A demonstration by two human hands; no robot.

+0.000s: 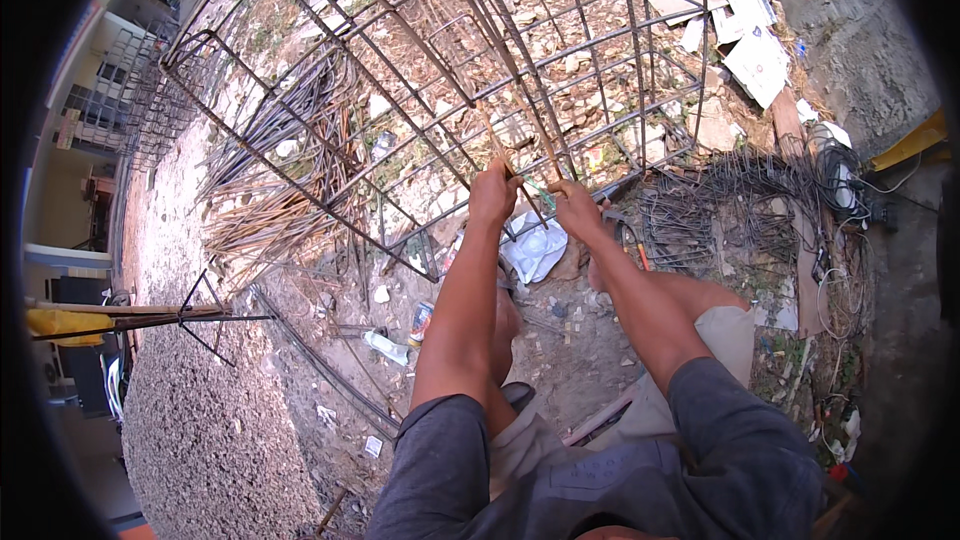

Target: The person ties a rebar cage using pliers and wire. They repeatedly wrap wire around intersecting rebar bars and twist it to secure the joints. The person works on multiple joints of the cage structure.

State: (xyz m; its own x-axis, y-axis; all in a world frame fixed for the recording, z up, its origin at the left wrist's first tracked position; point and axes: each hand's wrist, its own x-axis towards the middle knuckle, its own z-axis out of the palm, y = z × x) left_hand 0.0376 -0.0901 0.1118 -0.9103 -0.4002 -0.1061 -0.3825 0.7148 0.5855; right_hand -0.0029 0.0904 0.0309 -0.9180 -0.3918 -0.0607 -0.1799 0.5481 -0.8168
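In front of me stands a cage of dark steel rebar (590,8), its long bars crossed by square stirrups. My left hand (494,196) is closed around a rusty bar near the cage's lower edge. Just to its right, my right hand (578,210) is closed on a second steel bar (540,130). Something thin and greenish shows between the hands, too small to name. Below them a crumpled white plastic bag (535,252) lies on the ground.
Loose rebar (290,155) is heaped at the left, above a gravel pile (210,420). Bundled tie wire (690,210) lies at the right, near broken white boards (755,65). A plastic bottle (386,346) lies near my left arm. A rod with a triangular frame (215,320) juts in from the left.
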